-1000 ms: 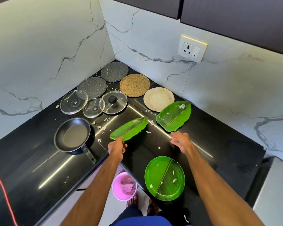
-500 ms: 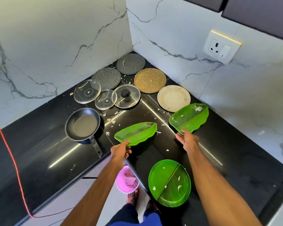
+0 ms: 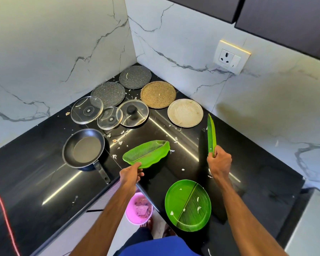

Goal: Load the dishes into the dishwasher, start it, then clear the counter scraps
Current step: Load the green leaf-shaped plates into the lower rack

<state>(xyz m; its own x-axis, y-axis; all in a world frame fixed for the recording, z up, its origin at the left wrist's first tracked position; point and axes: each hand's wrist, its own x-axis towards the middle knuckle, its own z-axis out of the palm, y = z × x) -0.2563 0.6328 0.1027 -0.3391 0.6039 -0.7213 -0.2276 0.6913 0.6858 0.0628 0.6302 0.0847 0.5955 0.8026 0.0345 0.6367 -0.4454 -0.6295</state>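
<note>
I face a corner where two white, grey-veined marble walls (image 3: 54, 43) meet. The right one carries a white socket plate (image 3: 229, 58) with a glowing top edge, below dark cabinets (image 3: 284, 15). A glossy black counter (image 3: 35, 172) wraps the corner and throws back long streaks of light (image 3: 62, 188); near me lies pale floor (image 3: 158, 218), and a red cable (image 3: 1, 200) runs at near left.

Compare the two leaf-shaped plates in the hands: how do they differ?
Pose: the left leaf plate, in the left hand, lies nearly flat, ribbed face up; the right leaf plate, in the right hand, is tipped on edge, showing a thin strip. Place: the left leaf plate is nearer the frying pan, the right leaf plate nearer the cream plate. Both are bright green and gripped at the near end.
</note>
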